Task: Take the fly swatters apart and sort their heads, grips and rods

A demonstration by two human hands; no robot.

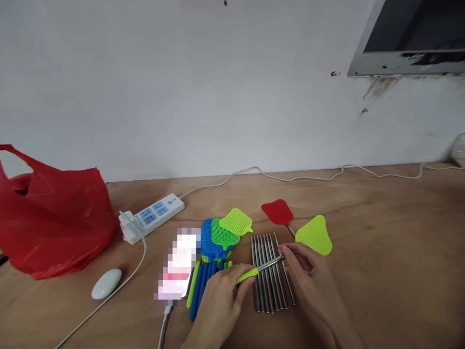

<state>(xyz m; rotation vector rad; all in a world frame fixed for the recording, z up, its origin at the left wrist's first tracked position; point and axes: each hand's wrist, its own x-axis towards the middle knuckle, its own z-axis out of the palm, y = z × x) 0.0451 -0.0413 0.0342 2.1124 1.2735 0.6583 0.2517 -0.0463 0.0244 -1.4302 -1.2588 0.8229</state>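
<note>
Item: one metal shaft, held slantwise above the loose metal rods on the tabletop. Hazards, as judged: the smooth shaft could be slipped or skewed by off-line pressure; the rods beneath could be scattered by a lowered wrist. Appearance: slim, silvery, shiny; a yellow-green handle is seen at one end. Whether the mesh head is joined cannot be told. Grip: handle pinched by the left hand's fingers; shaft clasped by the right hand's.
</note>
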